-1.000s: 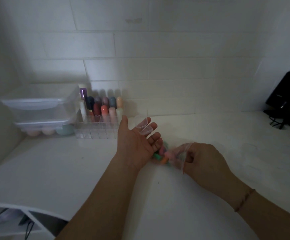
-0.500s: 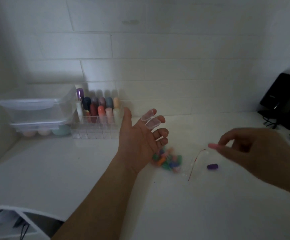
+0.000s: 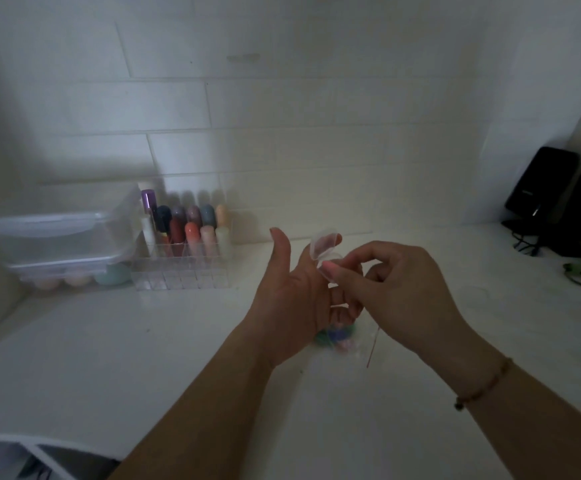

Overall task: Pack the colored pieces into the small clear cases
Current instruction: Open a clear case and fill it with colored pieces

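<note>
- Right, the left hand (image 3: 292, 299) was up, palm open, thumb stuck out, with a small clear case (image 3: 324, 247) resting hinged open on its fingertips
- The right hand (image 3: 396, 292) was at the case, thumb and forefinger pinching a pink piece (image 3: 330, 270) right at its lower half
- That piece looked tiny, light and smooth, likely slippery; best nipped by its sides
- The case looked thin and easily tipped, so steady it from below
- The pile of colored pieces (image 3: 336, 336) lay on the white counter (image 3: 143, 358), half hidden under both hands, blurred
- Whether the pink piece was already inside, couldn't tell
- Dim light; the rack of colored tubes (image 3: 187, 244) sat back left
</note>
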A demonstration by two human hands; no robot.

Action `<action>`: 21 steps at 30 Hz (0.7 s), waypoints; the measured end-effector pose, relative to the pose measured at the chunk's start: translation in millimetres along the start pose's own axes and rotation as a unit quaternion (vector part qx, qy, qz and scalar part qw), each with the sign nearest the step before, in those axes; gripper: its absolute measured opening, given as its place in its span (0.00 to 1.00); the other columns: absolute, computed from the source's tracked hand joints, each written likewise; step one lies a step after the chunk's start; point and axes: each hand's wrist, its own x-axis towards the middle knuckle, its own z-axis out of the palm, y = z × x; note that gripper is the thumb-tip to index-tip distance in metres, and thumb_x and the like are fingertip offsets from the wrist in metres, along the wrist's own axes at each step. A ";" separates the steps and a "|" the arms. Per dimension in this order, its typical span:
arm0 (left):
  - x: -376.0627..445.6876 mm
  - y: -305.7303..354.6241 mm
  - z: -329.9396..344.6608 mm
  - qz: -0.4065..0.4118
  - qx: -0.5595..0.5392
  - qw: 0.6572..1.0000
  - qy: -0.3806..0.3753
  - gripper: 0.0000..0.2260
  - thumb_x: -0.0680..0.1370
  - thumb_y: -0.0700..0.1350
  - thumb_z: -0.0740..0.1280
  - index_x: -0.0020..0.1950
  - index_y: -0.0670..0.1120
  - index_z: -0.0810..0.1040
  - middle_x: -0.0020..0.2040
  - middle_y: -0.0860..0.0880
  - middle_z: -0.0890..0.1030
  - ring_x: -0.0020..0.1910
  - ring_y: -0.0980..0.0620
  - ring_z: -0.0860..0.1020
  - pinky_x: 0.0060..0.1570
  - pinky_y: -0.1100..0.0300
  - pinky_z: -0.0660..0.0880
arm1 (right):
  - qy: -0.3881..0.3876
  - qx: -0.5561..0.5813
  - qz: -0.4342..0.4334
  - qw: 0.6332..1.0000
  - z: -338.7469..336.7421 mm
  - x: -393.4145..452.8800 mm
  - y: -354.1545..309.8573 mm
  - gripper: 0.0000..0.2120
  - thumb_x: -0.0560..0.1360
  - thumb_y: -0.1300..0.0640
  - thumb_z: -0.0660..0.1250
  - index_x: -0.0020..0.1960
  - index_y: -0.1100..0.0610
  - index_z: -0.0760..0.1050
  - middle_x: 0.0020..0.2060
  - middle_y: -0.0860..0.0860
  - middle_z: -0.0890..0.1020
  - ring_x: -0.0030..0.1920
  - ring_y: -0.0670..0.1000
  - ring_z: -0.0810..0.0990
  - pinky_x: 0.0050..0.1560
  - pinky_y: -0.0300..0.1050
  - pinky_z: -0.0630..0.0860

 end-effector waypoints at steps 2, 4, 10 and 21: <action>0.3 -0.5 -0.4 -0.008 0.001 1.000 0.000 0.38 0.67 0.76 0.50 0.63 0.51 0.71 0.61 0.42 0.74 0.55 0.40 0.70 0.49 0.49 0.65 | -0.005 0.009 0.003 1.000 0.3 -0.1 -0.4 0.10 0.68 0.41 0.74 0.38 0.47 0.81 0.25 0.48 0.81 0.27 0.47 0.81 0.35 0.42 0.76; 0.9 -1.3 -1.8 -0.008 0.002 1.000 -0.001 0.39 0.67 0.76 0.50 0.65 0.50 0.70 0.60 0.42 0.74 0.56 0.40 0.69 0.50 0.48 0.65 | -0.016 -0.009 -0.013 1.000 -3.6 -1.7 -5.6 0.10 0.68 0.41 0.73 0.39 0.46 0.81 0.23 0.47 0.81 0.24 0.44 0.78 0.31 0.40 0.73; -0.5 14.8 -14.9 0.064 -0.083 0.992 0.065 0.34 0.70 0.75 0.51 0.56 0.48 0.71 0.37 0.49 0.70 0.33 0.47 0.71 0.34 0.58 0.67 | 0.017 -0.060 -0.060 0.996 -43.1 -16.5 0.5 0.05 0.70 0.51 0.70 0.35 0.47 0.78 0.19 0.45 0.72 0.20 0.44 0.70 0.26 0.34 0.71; 0.6 18.8 -31.5 0.101 -0.082 0.981 0.147 0.32 0.73 0.74 0.49 0.53 0.47 0.72 0.36 0.48 0.75 0.32 0.48 0.71 0.35 0.57 0.66 | -0.208 -0.260 -0.026 0.943 -12.9 -24.3 45.2 0.14 0.79 0.47 0.61 0.63 0.36 0.74 0.28 0.42 0.73 0.34 0.39 0.73 0.37 0.35 0.68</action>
